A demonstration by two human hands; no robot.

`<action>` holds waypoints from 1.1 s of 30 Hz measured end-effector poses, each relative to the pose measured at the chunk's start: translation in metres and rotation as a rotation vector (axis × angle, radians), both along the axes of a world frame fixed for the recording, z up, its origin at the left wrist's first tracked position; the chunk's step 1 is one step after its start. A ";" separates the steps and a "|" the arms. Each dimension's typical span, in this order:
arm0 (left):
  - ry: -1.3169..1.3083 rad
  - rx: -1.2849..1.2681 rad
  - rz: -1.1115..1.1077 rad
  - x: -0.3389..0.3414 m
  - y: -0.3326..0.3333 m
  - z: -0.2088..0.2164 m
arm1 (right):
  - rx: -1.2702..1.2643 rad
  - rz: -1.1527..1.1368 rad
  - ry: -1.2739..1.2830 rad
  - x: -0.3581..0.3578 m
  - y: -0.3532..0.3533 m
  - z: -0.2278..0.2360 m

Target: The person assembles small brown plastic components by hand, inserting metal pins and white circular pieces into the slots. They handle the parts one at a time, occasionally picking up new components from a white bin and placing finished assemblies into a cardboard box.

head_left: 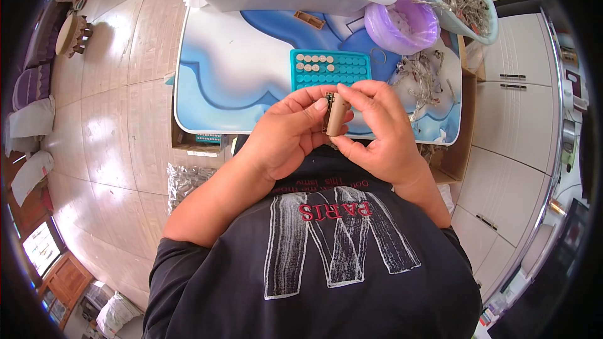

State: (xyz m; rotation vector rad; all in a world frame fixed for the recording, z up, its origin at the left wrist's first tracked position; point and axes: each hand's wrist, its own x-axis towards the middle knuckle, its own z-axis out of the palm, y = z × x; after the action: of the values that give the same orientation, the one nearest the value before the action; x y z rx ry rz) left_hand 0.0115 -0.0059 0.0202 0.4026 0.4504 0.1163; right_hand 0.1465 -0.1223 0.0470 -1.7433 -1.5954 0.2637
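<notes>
Casing, tan plastic with a rounded wall and a sliver of green circuit board at its upper left, sits between both hands, above the near edge of the desk. The left hand pinches its left side, thumb on the near face; the right hand has fingers curled at its upper end and the thumb near its lower end. Just beyond lies a turquoise tray holding round whitish discs. Farther off are a loose tan shell, a white tub of similar shells and a purple basin. Tangled wire leads lie to the right.
</notes>
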 end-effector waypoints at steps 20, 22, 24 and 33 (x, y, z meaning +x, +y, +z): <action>0.038 0.194 -0.005 0.001 -0.006 0.007 | -0.001 -0.003 -0.054 0.001 0.004 -0.004; 0.051 0.308 -0.007 0.001 -0.006 0.008 | 0.016 0.013 0.119 0.001 0.003 -0.003; 0.044 0.429 0.010 0.000 -0.007 0.007 | 0.038 -0.005 0.232 0.003 0.002 -0.004; 0.120 0.972 -0.066 -0.002 -0.013 0.006 | 0.053 -0.119 0.445 0.003 -0.002 -0.018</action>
State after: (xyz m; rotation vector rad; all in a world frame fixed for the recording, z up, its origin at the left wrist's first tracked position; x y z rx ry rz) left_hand 0.0095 -0.0187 0.0266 1.3831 0.4777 0.2472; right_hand 0.1495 -0.1239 0.0289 -1.5951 -1.1636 0.5073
